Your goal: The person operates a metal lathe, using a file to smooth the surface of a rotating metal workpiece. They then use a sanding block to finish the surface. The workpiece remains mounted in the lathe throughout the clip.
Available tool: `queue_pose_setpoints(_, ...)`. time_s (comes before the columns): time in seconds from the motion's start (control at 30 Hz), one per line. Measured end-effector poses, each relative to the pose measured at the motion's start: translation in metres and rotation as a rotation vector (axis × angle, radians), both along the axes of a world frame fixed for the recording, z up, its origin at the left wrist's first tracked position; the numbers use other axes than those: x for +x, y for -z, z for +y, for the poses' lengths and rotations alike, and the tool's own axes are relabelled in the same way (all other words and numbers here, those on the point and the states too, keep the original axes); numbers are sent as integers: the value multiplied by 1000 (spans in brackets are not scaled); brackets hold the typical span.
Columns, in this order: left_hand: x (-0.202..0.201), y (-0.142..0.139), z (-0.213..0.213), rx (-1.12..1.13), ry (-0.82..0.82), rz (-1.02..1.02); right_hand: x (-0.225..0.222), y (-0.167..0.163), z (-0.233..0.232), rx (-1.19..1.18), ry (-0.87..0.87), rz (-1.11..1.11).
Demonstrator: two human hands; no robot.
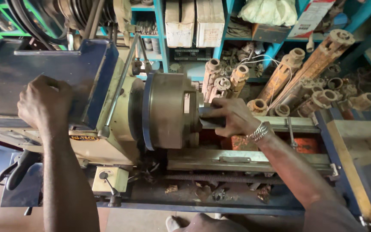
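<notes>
The right hand [230, 116] closes around a dark workpiece [209, 118] at the lathe chuck [166, 109], seemingly steadying it. The left hand [44, 103] rests curled, holding nothing, on the headstock [5, 73], bracing.

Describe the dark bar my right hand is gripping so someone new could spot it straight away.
Start at the lathe's big round grey chuck with its blue rim. The dark bar sticks out of the chuck's face toward the right, gripped by the right hand. Unlike the rusty flanged tubes stacked behind, it is dark, smooth and lies horizontal.
</notes>
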State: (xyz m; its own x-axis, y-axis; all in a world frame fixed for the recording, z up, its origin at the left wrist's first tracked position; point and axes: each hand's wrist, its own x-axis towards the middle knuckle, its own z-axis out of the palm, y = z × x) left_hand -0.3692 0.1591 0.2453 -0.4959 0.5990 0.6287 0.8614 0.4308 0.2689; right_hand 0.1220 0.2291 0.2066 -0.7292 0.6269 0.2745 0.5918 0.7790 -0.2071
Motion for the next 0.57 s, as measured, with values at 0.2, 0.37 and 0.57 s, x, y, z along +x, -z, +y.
queue_pose_setpoints(0.2, 5, -5, 0, 2, -20, -30, -5, -5, -2, 38, 5, 25)
queue_pose_setpoints(0.37, 7, -5, 1, -12, -18, -66, -6, -12, -8, 31, 65, -8)
queue_pose_setpoints(0.57, 10, -8, 0, -30, -21, -86, -10, -12, -10, 51, 74, -10)
